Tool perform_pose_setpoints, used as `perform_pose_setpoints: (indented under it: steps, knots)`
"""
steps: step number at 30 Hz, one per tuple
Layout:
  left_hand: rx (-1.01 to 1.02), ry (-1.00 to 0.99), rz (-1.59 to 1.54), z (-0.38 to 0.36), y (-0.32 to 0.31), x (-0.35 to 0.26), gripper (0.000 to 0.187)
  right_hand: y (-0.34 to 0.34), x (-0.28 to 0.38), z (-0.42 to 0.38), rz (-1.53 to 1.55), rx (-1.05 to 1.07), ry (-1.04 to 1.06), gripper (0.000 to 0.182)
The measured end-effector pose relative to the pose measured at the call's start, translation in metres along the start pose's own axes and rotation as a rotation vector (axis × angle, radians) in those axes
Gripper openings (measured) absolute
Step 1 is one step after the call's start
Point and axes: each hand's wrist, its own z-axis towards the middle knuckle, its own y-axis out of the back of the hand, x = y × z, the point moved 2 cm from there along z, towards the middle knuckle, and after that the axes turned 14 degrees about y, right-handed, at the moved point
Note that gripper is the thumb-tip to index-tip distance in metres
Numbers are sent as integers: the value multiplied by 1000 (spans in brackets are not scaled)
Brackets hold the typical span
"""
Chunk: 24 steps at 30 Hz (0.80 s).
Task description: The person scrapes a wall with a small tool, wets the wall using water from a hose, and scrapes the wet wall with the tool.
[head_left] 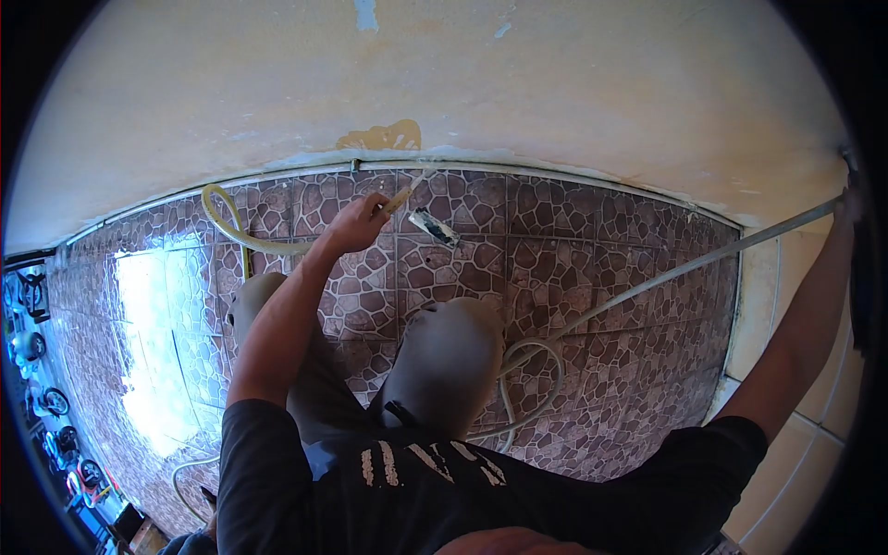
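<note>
My left hand [356,224] is closed around a pale yellow hose [277,247] near its end, close to the foot of the wall. Clear water seems to spray from the hose tip. Just right of it, a small white object with dark patches [434,227] lies on the tiled floor. My right hand [847,202] reaches to the far right edge, where a pale hose length [684,270] meets it by a dark fixture. Shadow hides those fingers.
A stained cream wall [592,92] runs across the top. The brown stone-pattern floor [620,370] shows bright glare at left. Below my right hand is a beige tiled wall [786,370]. Hose coils [532,344] lie beside my knee [449,361]. Motorcycles [55,400] stand at far left.
</note>
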Motion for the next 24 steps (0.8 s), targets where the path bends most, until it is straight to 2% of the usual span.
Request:
perform_pose_setpoints:
  steps: [2,3,5,6,7,9,10,11,12,13,15,16,18,19,20,21,23,24]
  knots:
    - [9,-14,-5,1,-3,0,32,-17,-22,-18,-12,-279,593,37]
    - [20,-29,-13,2,-6,-2,32,-9,-24,-49,-473,-344,731,42]
    - [0,-50,-37,0,-17,-9,32,-27,30,-210,-689,-282,686,57]
    - [-19,-58,-55,-1,-23,-13,32,-42,44,-301,-416,18,343,51]
    - [-29,-60,-63,0,-30,-17,32,-59,18,-395,95,246,15,36]
    - [0,-58,-150,-2,-47,-23,32,-81,35,-573,252,783,-594,34]
    - [-2,-56,-144,-1,-55,-24,32,-74,78,-646,279,1062,-973,40]
    - [-30,-138,-168,0,-61,-26,33,-73,99,-706,278,1164,-804,37]
    - [-53,-219,-192,0,-67,-28,34,-75,119,-741,488,1171,-1068,43]
    - [-48,-217,-182,-1,-73,-30,34,-80,125,-774,452,987,-1070,39]
    - [-154,-403,-408,-5,-77,-40,40,-89,150,-757,587,898,-1153,35]
    - [-56,-288,-531,-8,-74,-47,44,-89,159,-746,585,895,-1148,35]
    - [-10,-303,-575,-9,-70,-55,47,-90,162,-722,520,842,-1236,28]
    - [32,-311,-615,-10,-68,-62,51,-91,152,-718,510,850,-1217,28]
    - [56,-307,-470,-13,-63,-61,61,-93,138,-715,487,706,-1222,27]
    - [48,-312,-489,-15,-58,-60,61,-94,127,-709,467,562,-1226,27]
    - [59,-354,-248,-17,-52,-55,64,-96,131,-680,378,439,-1388,20]
    - [58,-353,-251,-22,-45,-55,64,-96,124,-677,373,491,-1366,24]
